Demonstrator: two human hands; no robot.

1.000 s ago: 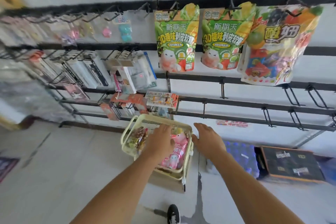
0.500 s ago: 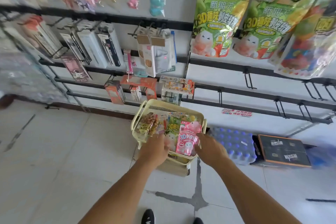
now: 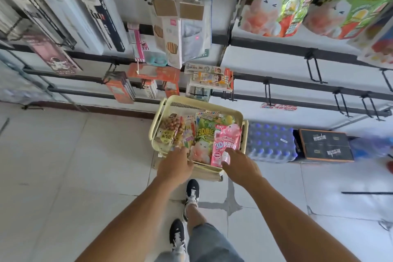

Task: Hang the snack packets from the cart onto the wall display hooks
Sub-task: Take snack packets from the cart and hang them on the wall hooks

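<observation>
Head view: right hand pinches the pink packet by its bottom edge, fingers curled under it. Left hand reaches into the cart, fingertips hidden among packets, grip unclear. Pink packet stands upright over the cart's right side, long axis running away from the hand toward the wall.

The cart looks like matt cream plastic with a perforated panel at its far rim. The pink snack packet and green packet are glossy printed film. The wall hooks and rails are matt black metal. The floor is smooth, pale, faintly shiny tile. A dark carton looks like cardboard.
</observation>
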